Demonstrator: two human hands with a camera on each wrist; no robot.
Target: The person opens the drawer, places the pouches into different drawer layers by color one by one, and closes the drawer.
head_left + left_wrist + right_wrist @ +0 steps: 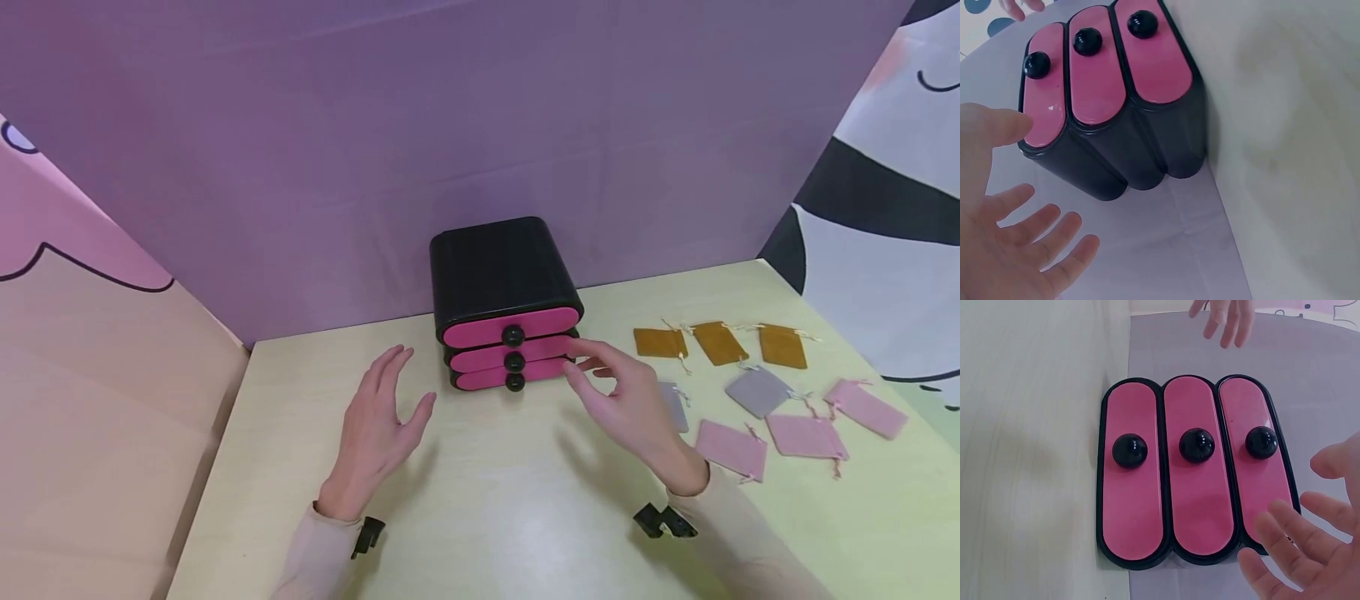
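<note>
A small black chest of drawers stands at the back of the table, its three pink drawer fronts closed, each with a round black knob. My left hand hovers in front and to the left of it, fingers extended and thumb spread, holding nothing. On the other side my right hand is raised near the right end of the drawer fronts, fingers loosely bent and empty. In the right wrist view, the fingers spread beside the drawers without gripping a knob.
Several drawstring pouches lie on the right of the table: brown pouches at the back, grey pouches in the middle, pink pouches nearer. One grey pouch is partly hidden by my right hand. A purple backdrop rises behind the chest.
</note>
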